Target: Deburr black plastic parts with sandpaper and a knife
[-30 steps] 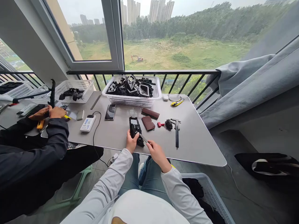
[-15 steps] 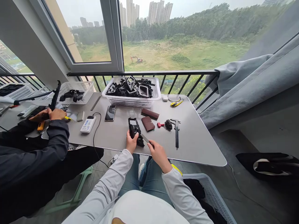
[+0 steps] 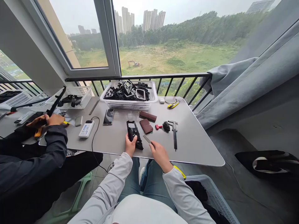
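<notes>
Housing [image 3: 132,133] of black plastic, a ribbed open frame, lies on the near middle of our steel table [image 3: 196,149]. Our left hand [image 3: 130,145] clasps its near end, while our right hand [image 3: 160,156] pinches a narrow grey blade [image 3: 147,139] just beside it. Farther right lies a black caliper [image 3: 175,135]; a co-worker's hands [image 3: 44,119] work at left.

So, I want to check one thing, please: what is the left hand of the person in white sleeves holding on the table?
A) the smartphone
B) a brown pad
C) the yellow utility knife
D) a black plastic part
D. The left hand grips the black plastic part at its near end, while the right hand holds a flat grey tool beside it.
</notes>
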Demonstrator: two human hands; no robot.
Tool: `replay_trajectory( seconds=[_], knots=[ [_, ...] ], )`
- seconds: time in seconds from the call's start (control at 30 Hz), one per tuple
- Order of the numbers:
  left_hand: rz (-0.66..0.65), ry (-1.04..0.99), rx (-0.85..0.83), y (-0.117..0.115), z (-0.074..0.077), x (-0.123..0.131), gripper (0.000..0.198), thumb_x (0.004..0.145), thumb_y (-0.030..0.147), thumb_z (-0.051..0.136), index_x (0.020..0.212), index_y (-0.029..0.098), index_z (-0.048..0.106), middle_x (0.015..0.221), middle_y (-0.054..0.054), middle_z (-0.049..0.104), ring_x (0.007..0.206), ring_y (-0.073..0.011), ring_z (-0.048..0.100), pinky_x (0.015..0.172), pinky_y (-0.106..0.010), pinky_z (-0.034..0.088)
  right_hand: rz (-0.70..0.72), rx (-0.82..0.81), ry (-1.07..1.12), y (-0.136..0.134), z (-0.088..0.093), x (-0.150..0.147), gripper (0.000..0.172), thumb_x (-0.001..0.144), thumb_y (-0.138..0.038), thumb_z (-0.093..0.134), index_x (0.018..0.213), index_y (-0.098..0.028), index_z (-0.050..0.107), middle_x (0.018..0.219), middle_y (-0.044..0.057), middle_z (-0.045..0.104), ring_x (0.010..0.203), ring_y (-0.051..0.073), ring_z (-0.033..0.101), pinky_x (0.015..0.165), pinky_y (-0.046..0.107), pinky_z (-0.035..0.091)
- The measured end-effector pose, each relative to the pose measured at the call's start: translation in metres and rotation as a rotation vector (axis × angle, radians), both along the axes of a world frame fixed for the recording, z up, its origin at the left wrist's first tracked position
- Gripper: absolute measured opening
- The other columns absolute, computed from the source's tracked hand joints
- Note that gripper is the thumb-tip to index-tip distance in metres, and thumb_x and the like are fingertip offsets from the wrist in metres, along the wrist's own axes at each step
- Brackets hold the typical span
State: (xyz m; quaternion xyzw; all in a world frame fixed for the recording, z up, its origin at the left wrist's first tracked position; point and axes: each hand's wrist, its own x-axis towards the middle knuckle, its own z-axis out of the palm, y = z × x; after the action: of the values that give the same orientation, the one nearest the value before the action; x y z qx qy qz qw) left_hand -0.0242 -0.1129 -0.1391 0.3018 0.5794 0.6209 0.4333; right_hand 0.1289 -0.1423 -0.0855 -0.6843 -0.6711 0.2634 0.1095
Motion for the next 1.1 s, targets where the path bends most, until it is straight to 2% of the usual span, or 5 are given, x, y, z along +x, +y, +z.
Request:
replay_trajectory(
  seconds=[0.2,0.5,0.87,0.97,1.1],
  knots=[
    [-0.045,0.085,-0.052,-0.001,0.007,0.004,0.078,0.052,0.030,0.086,0.114,0.021,0.041,0.110,-0.009,0.062,0.097,-0.0203,0.063,0.091,-0.036,0.047,0.009,-0.049,-0.175,0.020,0.007,0.017,0.040,0.097,-0.030,0.036,0.129,-0.018,0.056,0.116,0.014,0.060,0.100,0.027,0.063,0.080,0.032,0.045],
    [0.125,-0.078,-0.006,0.000,0.002,-0.001,0.055,0.068,0.037,0.077,0.109,0.021,0.044,0.106,-0.008,0.062,0.091,-0.0169,0.064,0.083,-0.032,0.052,0.187,0.002,-0.197,0.050,0.001,0.000,0.035,0.093,-0.015,0.038,0.122,-0.018,0.057,0.115,0.014,0.056,0.087,0.024,0.064,0.071,0.031,0.042],
    [0.100,-0.064,-0.003,0.001,-0.003,-0.002,0.057,0.069,0.042,0.076,0.113,0.021,0.046,0.110,-0.009,0.062,0.093,-0.0179,0.064,0.081,-0.031,0.052,0.333,0.157,-0.084,0.085,-0.012,-0.019,0.030,0.092,-0.013,0.043,0.115,-0.014,0.063,0.114,0.016,0.060,0.106,0.025,0.057,0.089,0.032,0.041],
    [0.088,-0.062,-0.004,0.001,-0.001,-0.002,0.060,0.068,0.043,0.077,0.114,0.020,0.046,0.112,-0.010,0.061,0.093,-0.0185,0.065,0.079,-0.031,0.052,0.311,0.185,-0.047,0.091,-0.014,-0.013,0.030,0.091,-0.014,0.045,0.113,-0.015,0.065,0.113,0.014,0.062,0.110,0.024,0.056,0.093,0.032,0.040],
    [0.089,-0.053,-0.005,0.000,0.004,0.001,0.061,0.067,0.042,0.078,0.114,0.019,0.046,0.111,-0.011,0.061,0.092,-0.0186,0.065,0.078,-0.031,0.053,0.177,0.231,0.009,0.102,-0.017,-0.003,0.035,0.091,-0.017,0.043,0.122,-0.013,0.060,0.129,0.015,0.055,0.122,0.024,0.049,0.101,0.033,0.035]
  ],
)
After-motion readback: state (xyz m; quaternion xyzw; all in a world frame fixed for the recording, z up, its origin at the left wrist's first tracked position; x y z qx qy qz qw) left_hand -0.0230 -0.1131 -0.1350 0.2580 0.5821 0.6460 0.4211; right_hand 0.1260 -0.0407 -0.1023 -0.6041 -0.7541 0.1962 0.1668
